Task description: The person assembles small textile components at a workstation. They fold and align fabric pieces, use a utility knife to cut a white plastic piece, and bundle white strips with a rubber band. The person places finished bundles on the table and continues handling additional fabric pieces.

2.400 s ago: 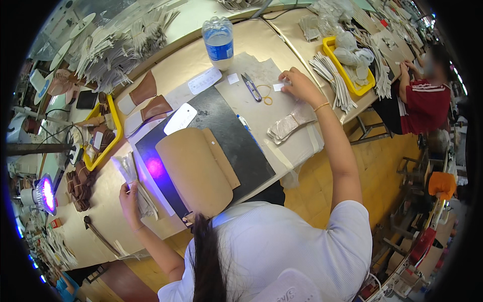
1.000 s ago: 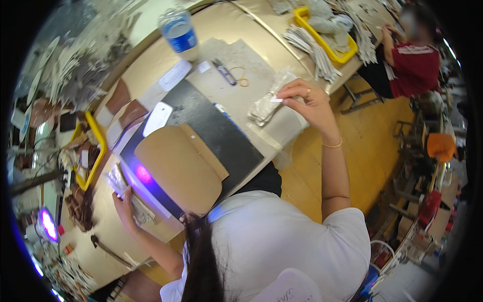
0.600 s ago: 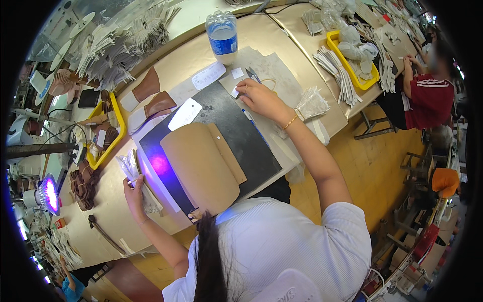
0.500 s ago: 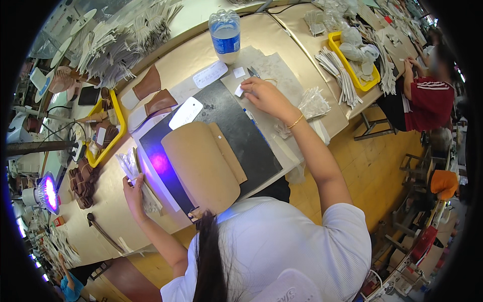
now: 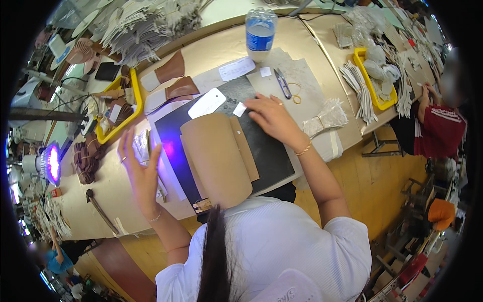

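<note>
While we're leaning over the long workbench, the biggest thing mid-frame is the black mat with a tan leather panel lying on it, lower centre. Our right hand sits flat and spread on the mat's upper edge, fingertips by a small white tag, gripping nothing. Our left hand hovers open at centre left, fingers splayed, holding nothing, just over some clear-wrapped pieces we can't really make out. Looks like early days: panel laid out, tag not picked up, snips untouched at upper centre. Purple glow on the mat's left edge hides detail there, and our own head covers the panel's lower end.
</note>
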`<state>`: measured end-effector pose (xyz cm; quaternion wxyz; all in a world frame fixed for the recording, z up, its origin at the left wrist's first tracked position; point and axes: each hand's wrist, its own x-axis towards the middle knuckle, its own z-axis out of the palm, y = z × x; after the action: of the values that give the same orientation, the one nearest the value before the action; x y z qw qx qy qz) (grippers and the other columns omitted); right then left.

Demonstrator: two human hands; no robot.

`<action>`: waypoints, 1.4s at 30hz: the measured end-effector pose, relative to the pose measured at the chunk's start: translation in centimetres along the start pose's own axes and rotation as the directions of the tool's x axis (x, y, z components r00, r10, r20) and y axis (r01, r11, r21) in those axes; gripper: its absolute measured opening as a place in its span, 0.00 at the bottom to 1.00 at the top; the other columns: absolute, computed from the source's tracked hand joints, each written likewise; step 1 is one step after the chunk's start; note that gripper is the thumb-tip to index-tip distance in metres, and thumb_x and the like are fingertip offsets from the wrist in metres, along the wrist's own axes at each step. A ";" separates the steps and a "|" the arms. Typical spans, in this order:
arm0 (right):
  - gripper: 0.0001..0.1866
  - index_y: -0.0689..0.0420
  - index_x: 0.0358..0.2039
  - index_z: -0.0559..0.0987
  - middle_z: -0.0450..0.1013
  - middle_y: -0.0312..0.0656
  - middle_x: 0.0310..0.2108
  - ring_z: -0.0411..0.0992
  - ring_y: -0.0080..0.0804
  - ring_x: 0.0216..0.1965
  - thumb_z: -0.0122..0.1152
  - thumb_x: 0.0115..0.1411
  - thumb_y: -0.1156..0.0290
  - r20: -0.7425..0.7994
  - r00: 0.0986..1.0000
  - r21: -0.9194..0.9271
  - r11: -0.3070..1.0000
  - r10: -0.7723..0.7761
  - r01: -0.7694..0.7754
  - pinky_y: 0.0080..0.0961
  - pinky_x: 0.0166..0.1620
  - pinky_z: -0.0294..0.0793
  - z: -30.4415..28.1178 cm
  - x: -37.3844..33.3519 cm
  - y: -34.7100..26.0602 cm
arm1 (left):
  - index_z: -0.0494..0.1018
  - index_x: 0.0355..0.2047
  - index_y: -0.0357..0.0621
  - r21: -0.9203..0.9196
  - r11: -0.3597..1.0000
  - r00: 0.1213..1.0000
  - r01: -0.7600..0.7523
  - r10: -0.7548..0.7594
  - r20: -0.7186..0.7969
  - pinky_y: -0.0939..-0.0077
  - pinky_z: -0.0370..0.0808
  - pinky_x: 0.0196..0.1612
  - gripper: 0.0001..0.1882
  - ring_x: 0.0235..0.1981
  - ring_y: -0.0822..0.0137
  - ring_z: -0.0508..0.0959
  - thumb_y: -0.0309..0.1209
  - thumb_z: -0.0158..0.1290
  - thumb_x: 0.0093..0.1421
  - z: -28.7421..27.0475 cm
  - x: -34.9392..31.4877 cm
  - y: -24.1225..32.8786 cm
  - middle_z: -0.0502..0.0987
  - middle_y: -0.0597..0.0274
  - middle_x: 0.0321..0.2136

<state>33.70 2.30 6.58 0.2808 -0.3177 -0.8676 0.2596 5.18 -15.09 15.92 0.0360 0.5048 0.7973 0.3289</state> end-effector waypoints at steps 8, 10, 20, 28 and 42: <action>0.20 0.67 0.43 0.76 0.76 0.54 0.31 0.76 0.50 0.36 0.62 0.58 0.62 0.062 0.807 -0.198 0.799 0.588 -0.567 0.39 0.40 0.74 -1.5 -1.4 -0.2 | 0.71 0.52 0.38 -0.269 0.753 0.600 -0.601 0.647 0.472 0.59 0.65 0.57 0.28 0.55 0.52 0.70 0.35 0.62 0.51 0.4 1.2 13.3 0.70 0.47 0.52; 0.22 0.66 0.42 0.76 0.76 0.56 0.36 0.76 0.52 0.38 0.64 0.57 0.60 0.057 0.795 -0.205 0.787 0.604 -0.582 0.40 0.41 0.75 -0.9 -1.5 -0.6 | 0.71 0.51 0.37 -0.221 0.650 0.387 -0.727 0.654 0.650 0.57 0.66 0.56 0.28 0.54 0.52 0.71 0.37 0.61 0.52 1.7 0.7 14.7 0.70 0.46 0.53; 0.18 0.64 0.35 0.77 0.77 0.53 0.28 0.76 0.50 0.33 0.65 0.56 0.61 0.106 0.744 -0.037 0.751 0.659 -0.660 0.39 0.38 0.74 -1.0 -2.0 0.3 | 0.59 0.64 0.44 -0.029 0.406 -0.046 -0.914 -0.034 0.998 0.47 0.63 0.56 0.37 0.62 0.44 0.64 0.45 0.54 0.58 13.6 2.8 15.7 0.67 0.35 0.57; 0.16 0.66 0.37 0.74 0.74 0.57 0.29 0.74 0.54 0.35 0.59 0.60 0.63 0.050 0.834 -0.214 0.822 0.550 -0.528 0.42 0.38 0.73 -0.2 -3.0 0.4 | 0.43 0.70 0.50 0.267 0.466 0.270 -0.843 -0.064 0.961 0.45 0.54 0.61 0.51 0.65 0.37 0.57 0.55 0.56 0.55 15.6 1.3 14.4 0.60 0.28 0.60; 0.22 0.55 0.17 0.64 0.54 0.29 0.12 0.48 0.15 0.13 0.40 0.68 0.59 -0.123 0.733 0.964 0.256 0.669 -0.071 0.16 0.17 0.49 -4.9 0.4 -1.7 | 0.52 0.66 0.42 0.027 0.585 0.225 -0.810 0.269 0.937 0.56 0.66 0.58 0.42 0.57 0.41 0.70 0.47 0.56 0.59 16.0 2.1 13.3 0.60 0.25 0.59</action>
<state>35.95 2.76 11.26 0.5549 -0.3654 -0.3479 0.6615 20.80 -1.94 11.45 0.1705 0.8386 0.4712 -0.2136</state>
